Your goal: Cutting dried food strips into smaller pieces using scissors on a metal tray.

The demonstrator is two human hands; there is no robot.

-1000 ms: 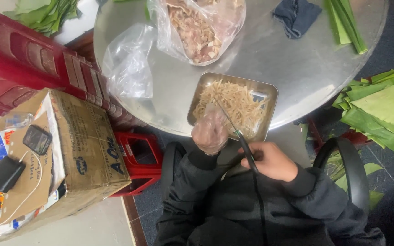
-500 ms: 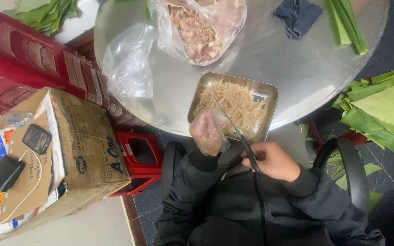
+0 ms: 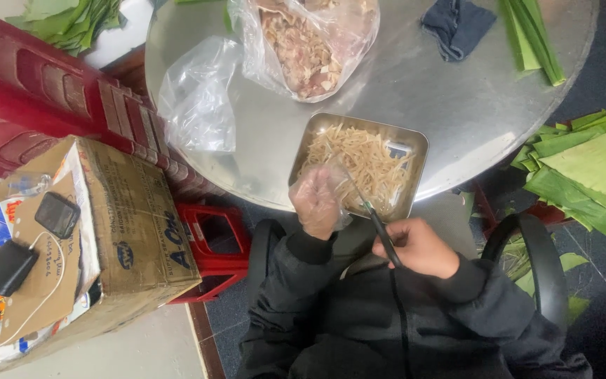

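Head: scissors (image 3: 376, 228) in right hand (image 3: 419, 247), seemingly.

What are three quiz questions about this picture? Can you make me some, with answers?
1. True or false: the left hand wears a clear glove.
2. Which hand holds the scissors?
3. The strips lie in a: A) bowl B) metal tray C) box

Key: 1 true. 2 the right hand. 3 B.
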